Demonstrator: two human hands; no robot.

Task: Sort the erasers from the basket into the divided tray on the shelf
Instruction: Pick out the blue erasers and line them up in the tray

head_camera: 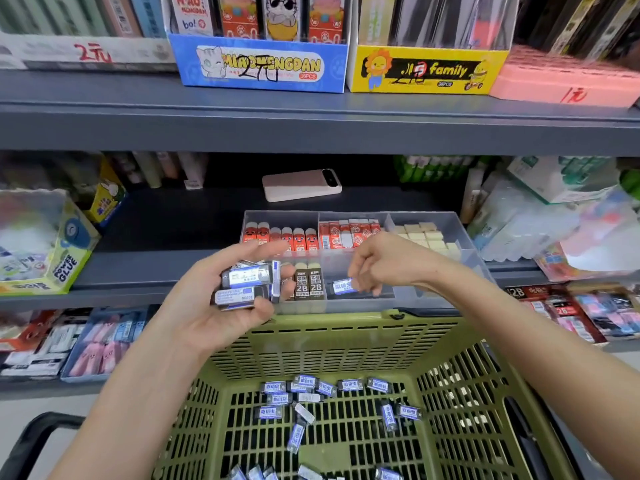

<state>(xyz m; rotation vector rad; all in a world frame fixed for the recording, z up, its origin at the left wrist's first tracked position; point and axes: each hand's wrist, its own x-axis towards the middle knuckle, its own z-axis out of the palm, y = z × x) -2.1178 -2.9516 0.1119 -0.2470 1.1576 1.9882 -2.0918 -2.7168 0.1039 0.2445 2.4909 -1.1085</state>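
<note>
My left hand (221, 299) is palm up in front of the shelf and holds a stack of several blue-and-white wrapped erasers (247, 284). My right hand (377, 263) reaches into the front middle compartment of the clear divided tray (460, 233), fingers curled down beside a single blue-and-white eraser (343, 286); whether the fingers still pinch it is unclear. The tray's back compartments hold red erasers (294, 237), red-and-white erasers (346, 232) and cream blocks (426, 235). Brown 2B erasers (308, 282) stand in the front left compartment. Many more blue erasers (311, 393) lie in the green basket (460, 358).
A pink power bank (301, 185) lies on the shelf behind the tray. A glue display box (45, 244) stands at left and plastic-wrapped packs (540, 220) at right. Blue and yellow display boxes (263, 64) sit on the upper shelf. A black handle (38, 434) shows at lower left.
</note>
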